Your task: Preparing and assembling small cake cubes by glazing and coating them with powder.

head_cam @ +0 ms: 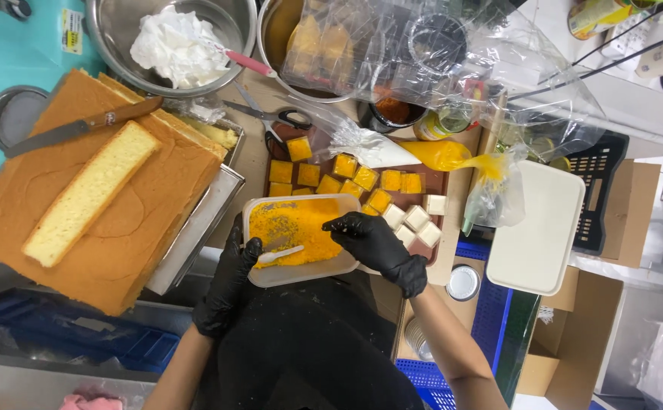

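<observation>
The left hand (229, 281) is gripping the clear tub (301, 239) of orange crumbs at its seven o'clock corner, beside a small white spoon (280, 255) lying in the crumbs. The right hand (373, 243) is reaching in at three o'clock, fingers curled; whether it is pinching anything I cannot tell. Steadying the tub should be keeping crumbs in. Cake cubes (362, 182) are crowding twelve o'clock; a sponge slab (111, 205) is sitting at nine.
</observation>
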